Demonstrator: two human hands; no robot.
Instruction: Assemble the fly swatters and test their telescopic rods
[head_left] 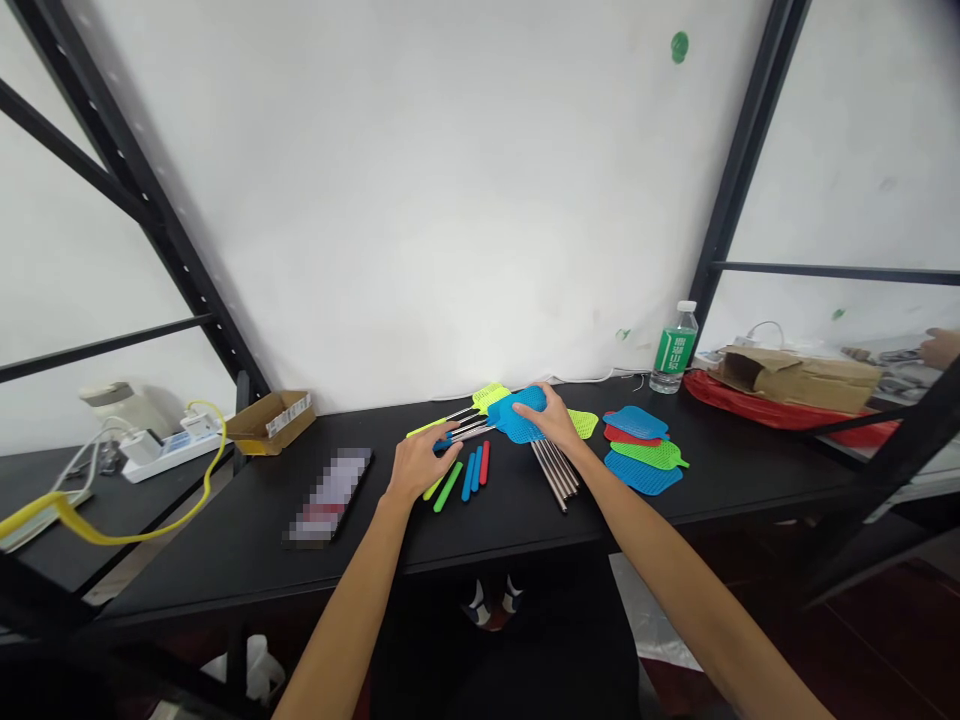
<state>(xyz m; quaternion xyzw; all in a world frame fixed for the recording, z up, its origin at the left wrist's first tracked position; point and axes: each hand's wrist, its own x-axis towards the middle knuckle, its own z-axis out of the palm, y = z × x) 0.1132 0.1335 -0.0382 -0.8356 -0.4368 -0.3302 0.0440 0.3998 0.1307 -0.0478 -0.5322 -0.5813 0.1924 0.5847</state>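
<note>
My right hand (553, 415) has its thumb on top of a blue mesh fly swatter head (517, 425), gripping it at the right side. My left hand (421, 462) is closed around the blue handle end of this fly swatter, with metal rods running between the two. Behind it lies a fly swatter with a yellow-green head (490, 396). Several loose handle grips, among them a green grip (448, 487) and a red grip (484, 463), lie in front of the left hand. Bare metal rods (555, 475) lie below my right hand. Another yellow-green head (583, 423) is partly hidden.
Loose swatter heads (643, 470) in blue, red and green are stacked at the right. A water bottle (675, 348) stands behind them. At the left are a phone (330, 495), a small cardboard box (271, 422) and a power strip (169, 452). A wall borders the black table (247, 540).
</note>
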